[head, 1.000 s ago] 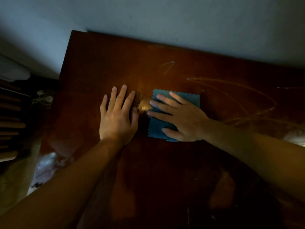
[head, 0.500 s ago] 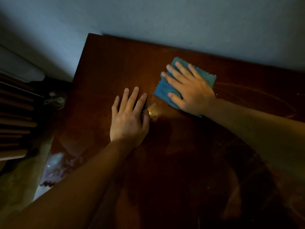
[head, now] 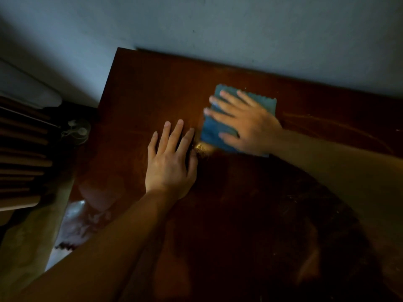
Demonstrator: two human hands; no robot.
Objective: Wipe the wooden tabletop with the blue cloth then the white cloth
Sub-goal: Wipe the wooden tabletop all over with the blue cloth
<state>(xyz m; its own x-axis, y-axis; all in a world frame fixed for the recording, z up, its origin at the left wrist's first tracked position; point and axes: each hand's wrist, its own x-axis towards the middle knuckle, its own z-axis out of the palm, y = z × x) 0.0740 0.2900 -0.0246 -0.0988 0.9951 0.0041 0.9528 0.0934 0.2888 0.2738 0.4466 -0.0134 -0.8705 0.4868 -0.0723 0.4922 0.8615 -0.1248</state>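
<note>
The left hand (head: 169, 164) lies flat with fingers spread, holding nothing, on the wooden tabletop (head: 148, 90), and just right of it the right hand (head: 246, 125) presses flat, unclenched, on the blue cloth (head: 214, 129).

No readable text, label, brand or number shows anywhere in this view.

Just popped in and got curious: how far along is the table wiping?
Early on. The right hand presses the blue cloth flat on the tabletop near the wall; the left hand rests flat beside it. Faint streaks at right suggest wiped wood. No white cloth is in view, so that pass remains.
</note>
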